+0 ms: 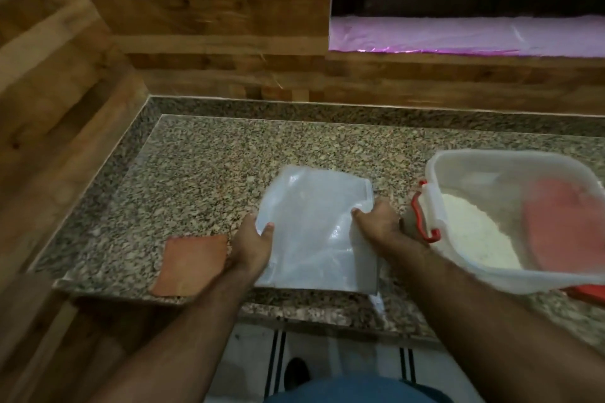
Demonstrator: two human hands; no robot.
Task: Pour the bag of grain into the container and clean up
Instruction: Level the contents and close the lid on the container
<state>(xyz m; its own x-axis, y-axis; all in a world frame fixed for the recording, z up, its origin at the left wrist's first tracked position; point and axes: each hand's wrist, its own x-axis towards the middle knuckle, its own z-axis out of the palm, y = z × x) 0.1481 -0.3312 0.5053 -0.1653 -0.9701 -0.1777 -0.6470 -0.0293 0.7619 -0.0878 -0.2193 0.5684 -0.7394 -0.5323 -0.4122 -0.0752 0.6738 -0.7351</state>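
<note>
A flat, clear plastic bag point(311, 222) lies on the speckled granite counter point(203, 173) near its front edge and looks empty. My left hand point(252, 245) grips the bag's left edge, thumb on top. My right hand point(376, 222) pinches its right edge. To the right stands a translucent container point(491, 167) with red latches, holding a mound of white grain point(471, 232). A red shape point(559, 226) shows in the container's right half, blurred.
A folded orange cloth point(191, 263) lies left of my left hand at the counter's front. Wooden walls close the counter at the left and back. A pink-lit window ledge point(465, 36) sits above at the back right. Tiled floor shows below.
</note>
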